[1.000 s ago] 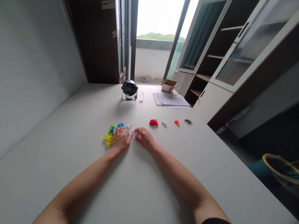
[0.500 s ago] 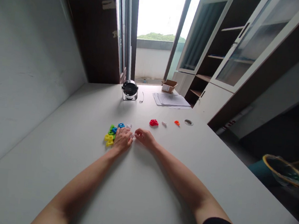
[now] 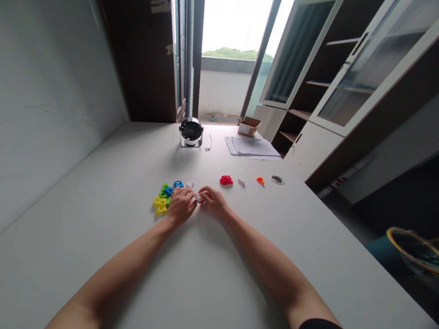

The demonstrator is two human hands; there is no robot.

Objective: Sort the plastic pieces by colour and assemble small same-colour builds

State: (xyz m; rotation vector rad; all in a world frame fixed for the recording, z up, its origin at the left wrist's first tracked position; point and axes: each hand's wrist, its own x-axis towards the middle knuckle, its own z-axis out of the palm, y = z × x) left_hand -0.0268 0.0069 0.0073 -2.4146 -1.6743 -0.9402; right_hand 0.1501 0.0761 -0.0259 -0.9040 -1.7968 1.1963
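Observation:
Between my fingertips is a small white plastic piece [image 3: 198, 197], too small to make out in detail. My left hand [image 3: 181, 205] closes on its left side, and my right hand [image 3: 212, 200] pinches it from the right. Close by my left hand lie yellow pieces [image 3: 160, 202], green pieces [image 3: 163, 191] and blue pieces [image 3: 178, 184], some partly hidden by the hand. Another white piece [image 3: 190, 185] rests just beyond my fingers. Farther right are a red clump of pieces [image 3: 226, 180], a pale piece [image 3: 241, 181] and an orange piece [image 3: 260, 181].
A round black and silver device [image 3: 190, 132] stands at the back of the white table [image 3: 208, 277], a thin cord [image 3: 208, 142] beside it. Papers [image 3: 254, 146] and an opened cardboard box [image 3: 248, 127] lie back right. A round hole [image 3: 277, 180] pierces the tabletop.
My hands have lifted slightly and come together on the white piece, which shows more clearly between the fingertips. The other pieces have stayed in place.

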